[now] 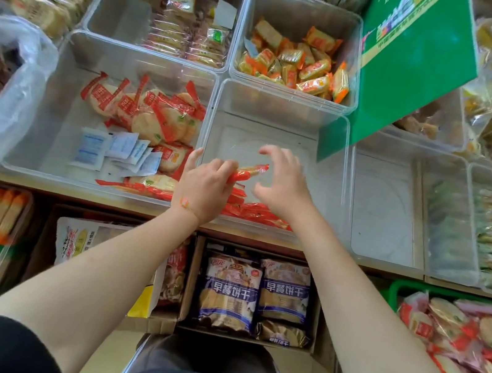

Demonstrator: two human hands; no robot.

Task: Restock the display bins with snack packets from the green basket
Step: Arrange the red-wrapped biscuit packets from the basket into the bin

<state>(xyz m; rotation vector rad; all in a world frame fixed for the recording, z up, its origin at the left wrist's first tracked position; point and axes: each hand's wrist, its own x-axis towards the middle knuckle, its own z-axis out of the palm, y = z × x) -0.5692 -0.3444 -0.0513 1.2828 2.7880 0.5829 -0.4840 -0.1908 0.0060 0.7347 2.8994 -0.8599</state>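
My left hand [202,185] grips a red-wrapped snack packet [249,170] over the front edge of a clear display bin [280,127]. Beside the packet, my right hand [281,182] hovers inside that bin with fingers spread and loosely curved, holding nothing. A few red packets [250,211] lie along the bin's near wall; the rest of its floor is bare. The green basket [396,289] sits low at the right, piled with red rice-cracker packets [456,339].
The left neighbour bin [64,97] holds red cracker packets and white sachets. Behind is a bin of orange packets [298,61]. A green sign [412,58] hangs over the right. Clear bins [381,209] continue rightward. Cardboard boxes of biscuit bags [252,295] stand below the shelf.
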